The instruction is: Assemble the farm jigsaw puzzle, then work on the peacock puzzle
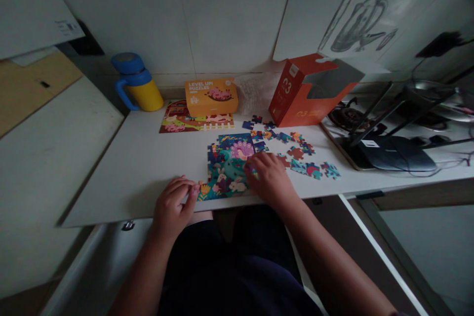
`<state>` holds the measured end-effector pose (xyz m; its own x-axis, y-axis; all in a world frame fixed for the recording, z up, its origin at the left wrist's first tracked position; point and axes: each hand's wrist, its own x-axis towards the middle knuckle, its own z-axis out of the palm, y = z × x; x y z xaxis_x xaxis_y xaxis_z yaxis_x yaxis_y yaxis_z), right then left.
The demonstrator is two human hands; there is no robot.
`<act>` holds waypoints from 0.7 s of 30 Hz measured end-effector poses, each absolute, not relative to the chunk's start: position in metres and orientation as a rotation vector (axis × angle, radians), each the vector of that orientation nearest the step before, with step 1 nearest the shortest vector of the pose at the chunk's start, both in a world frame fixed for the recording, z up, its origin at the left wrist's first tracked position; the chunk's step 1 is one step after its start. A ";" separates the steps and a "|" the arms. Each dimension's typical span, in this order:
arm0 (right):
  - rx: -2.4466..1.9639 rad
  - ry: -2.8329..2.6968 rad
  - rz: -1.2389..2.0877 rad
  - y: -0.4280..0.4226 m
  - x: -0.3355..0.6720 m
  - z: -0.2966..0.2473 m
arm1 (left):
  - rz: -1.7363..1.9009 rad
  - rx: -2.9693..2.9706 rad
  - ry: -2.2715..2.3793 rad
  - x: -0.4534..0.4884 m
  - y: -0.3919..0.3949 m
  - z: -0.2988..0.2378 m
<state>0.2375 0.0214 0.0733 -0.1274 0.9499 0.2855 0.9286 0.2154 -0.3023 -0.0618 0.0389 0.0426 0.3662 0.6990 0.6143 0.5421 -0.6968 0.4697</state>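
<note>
A partly joined jigsaw puzzle point(227, 165) with rabbits and a purple peacock lies flat near the counter's front edge. At its lower left corner is my left hand point(175, 205), fingers curled and thumb against the forefinger; whatever may be in them is hidden. My right hand point(269, 177) reaches over the puzzle's right side, its fingertips closed down on a puzzle piece point(254, 174) that is mostly covered. Loose puzzle pieces point(311, 170) are scattered to the right, several of them joined in small groups.
Behind the puzzle lie a farm-picture puzzle point(181, 126) and an orange puzzle box point(212, 101). Clear plastic wrap point(255, 94) and an open red box point(296, 101) stand by the wall. A blue-yellow jug point(142, 91) is at left, a gas stove point(350, 116) at right.
</note>
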 end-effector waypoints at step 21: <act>-2.273 -1.897 -0.056 0.025 0.341 0.054 | 1.238 2.376 1.161 -0.062 0.036 0.042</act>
